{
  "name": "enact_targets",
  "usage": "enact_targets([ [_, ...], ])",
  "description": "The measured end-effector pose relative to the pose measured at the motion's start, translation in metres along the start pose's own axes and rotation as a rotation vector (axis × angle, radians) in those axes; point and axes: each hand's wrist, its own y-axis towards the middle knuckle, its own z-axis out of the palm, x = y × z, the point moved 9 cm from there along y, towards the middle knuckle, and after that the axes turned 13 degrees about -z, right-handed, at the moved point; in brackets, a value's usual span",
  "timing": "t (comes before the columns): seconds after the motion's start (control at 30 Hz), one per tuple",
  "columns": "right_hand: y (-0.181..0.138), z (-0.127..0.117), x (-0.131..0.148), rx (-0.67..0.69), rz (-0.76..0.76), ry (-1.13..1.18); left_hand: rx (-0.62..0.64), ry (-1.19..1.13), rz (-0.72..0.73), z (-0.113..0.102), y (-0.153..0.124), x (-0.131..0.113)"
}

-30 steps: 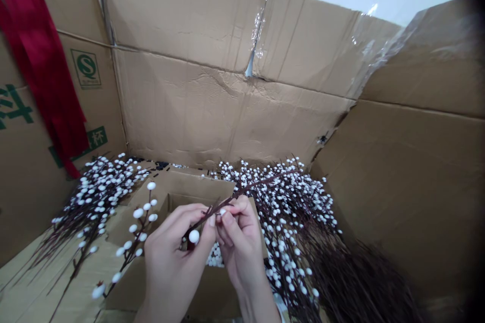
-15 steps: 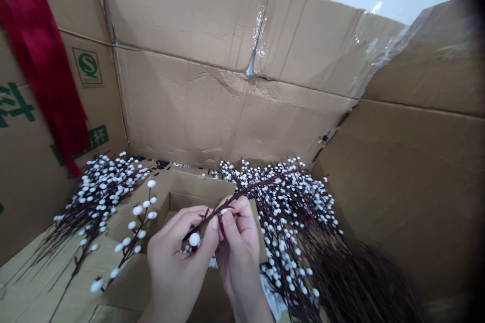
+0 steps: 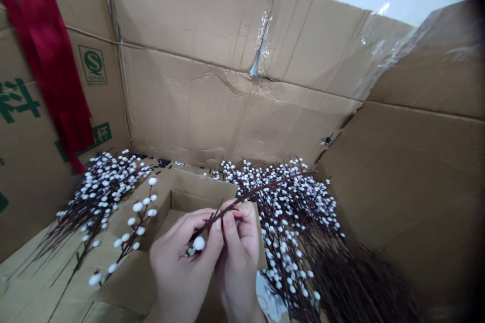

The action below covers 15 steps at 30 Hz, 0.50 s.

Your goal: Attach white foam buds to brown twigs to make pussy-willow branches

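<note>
Pinched shut, the grip of the left hand (image 3: 182, 272) has a small white bead (image 3: 199, 243) between thumb and forefinger, pressed against the lower end of a thin dark-brown stem (image 3: 261, 189). The grip of the right hand (image 3: 237, 257) is closed too, thumb and forefinger nipping that stem just above the bead. The stem runs up and to the right from the two hands, over the heaps behind. The step in hand looks like seating the bead on the stem. Any further move calls for fine fingertip pressure and a steady stem, since the bead is small, round and smooth and could easily slip out.

From left to right: a red ribbon (image 3: 49, 60), satin-like and glossy, hangs down the left wall of the big carton (image 3: 212, 101), whose corrugated board is creased and printed in green. Below it lies a heap of beaded branches (image 3: 98, 186), wiry and dotted with matt white balls. One sparser sprig (image 3: 132, 227) with larger beads lies just left of the left hand; I cannot tell whether it joins the held stem. Behind the hands stands a small open cardboard box (image 3: 197, 186). To the right lies a second beaded heap (image 3: 291, 222), dense and tangled, and beyond it a bundle of bare brown twigs (image 3: 359, 282). Clear tape (image 3: 261, 45), torn and shiny, runs down the carton's back seam.
</note>
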Motion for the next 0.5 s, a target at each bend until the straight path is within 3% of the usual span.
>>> enact_targets([
  [0.5,0.0006,0.0002,0.0014,0.034,-0.006,-0.031,-0.001,0.005,0.022,0.0005,-0.0009,-0.0019],
])
